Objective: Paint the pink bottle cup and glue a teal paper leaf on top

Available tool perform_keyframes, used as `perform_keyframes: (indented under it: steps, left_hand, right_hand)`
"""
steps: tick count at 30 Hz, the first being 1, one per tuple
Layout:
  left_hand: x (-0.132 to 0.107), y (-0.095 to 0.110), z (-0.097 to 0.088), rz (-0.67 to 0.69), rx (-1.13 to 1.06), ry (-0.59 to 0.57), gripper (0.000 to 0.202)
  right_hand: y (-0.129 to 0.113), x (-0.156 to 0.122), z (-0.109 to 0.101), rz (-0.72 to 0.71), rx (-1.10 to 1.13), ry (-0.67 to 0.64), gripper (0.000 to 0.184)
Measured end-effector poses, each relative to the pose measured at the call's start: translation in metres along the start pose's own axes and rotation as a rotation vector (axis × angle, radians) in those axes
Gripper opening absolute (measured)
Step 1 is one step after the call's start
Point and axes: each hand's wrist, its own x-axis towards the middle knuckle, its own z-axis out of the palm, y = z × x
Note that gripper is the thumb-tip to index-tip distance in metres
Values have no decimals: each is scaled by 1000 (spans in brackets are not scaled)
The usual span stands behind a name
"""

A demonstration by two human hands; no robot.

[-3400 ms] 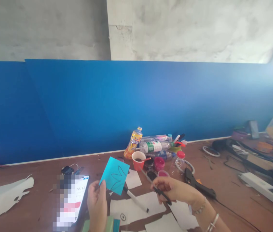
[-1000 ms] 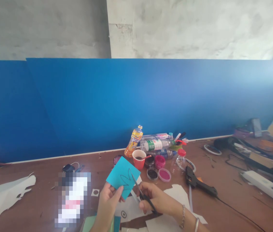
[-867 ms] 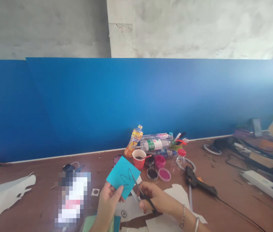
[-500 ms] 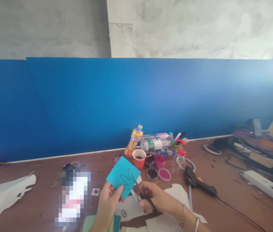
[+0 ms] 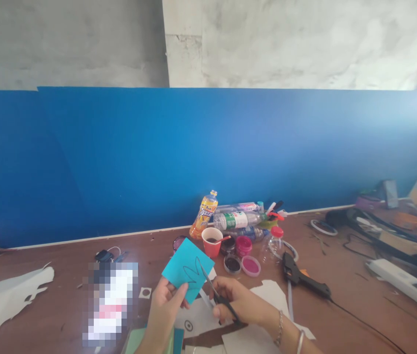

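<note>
My left hand (image 5: pixel 164 307) pinches the lower edge of a teal square of paper (image 5: pixel 184 268) with a black outline drawn on it, holding it tilted above the brown table (image 5: pixel 341 314). My right hand (image 5: pixel 241 305) grips black-handled scissors (image 5: pixel 214 290). Their blades point up and left and touch the paper's right edge beside the drawn line. Bracelets sit on my right wrist.
White paper scraps (image 5: pixel 271 295) lie under my hands. Behind them are a red cup (image 5: pixel 212 242), paint pots (image 5: pixel 247 260), lying bottles (image 5: pixel 236 220) and an orange drink bottle (image 5: pixel 203 215). A black glue gun (image 5: pixel 300 278) lies right, cables and a power strip (image 5: pixel 400 280) farther right. A phone (image 5: pixel 110 300) lies left.
Since 3.4 s ago my right hand brought the scissors left to the teal paper, which dropped lower. Over the last second both hands and the paper have hardly moved.
</note>
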Motion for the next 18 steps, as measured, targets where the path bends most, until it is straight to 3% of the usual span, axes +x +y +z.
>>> perform_keyframes:
  steps: [18]
  left_hand:
    - [-2,0,2,6,14,44,37]
  right_hand:
    - [0,0,0,-2,26,-12,54]
